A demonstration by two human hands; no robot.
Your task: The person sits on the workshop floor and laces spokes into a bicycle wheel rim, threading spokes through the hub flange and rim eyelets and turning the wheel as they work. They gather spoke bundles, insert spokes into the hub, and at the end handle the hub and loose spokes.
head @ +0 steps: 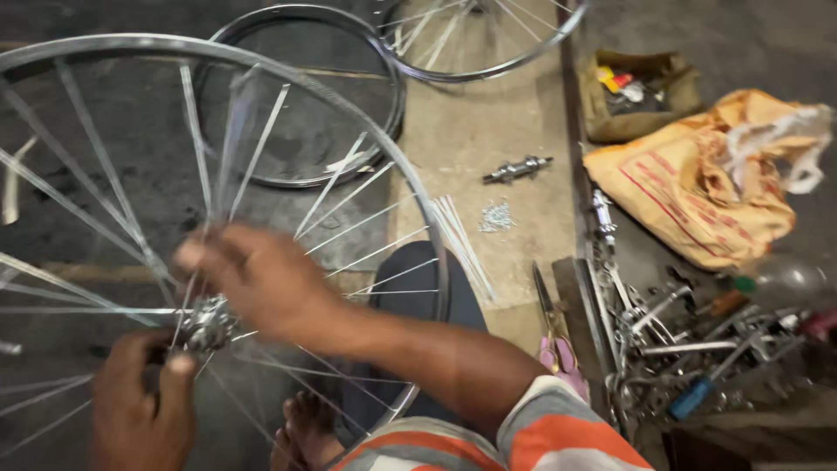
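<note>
A silver bicycle wheel rim (288, 74) with thin spokes fills the left half of the view, its metal hub (207, 323) near the lower left. My left hand (139, 406) grips the hub from below. My right hand (257, 279), blurred with motion, reaches across the wheel just right of the hub with its fingers on the spokes; which spoke it pinches is unclear. My bare foot (305, 432) rests beneath the wheel.
A bare rim (384, 78) lies behind, another spoked wheel (488, 65) at the top. On the floor lie loose spokes (458, 235), spoke nipples (497, 215), a spare hub (518, 168), scissors (551, 327), an orange sack (689, 192) and a pile of tools (689, 349).
</note>
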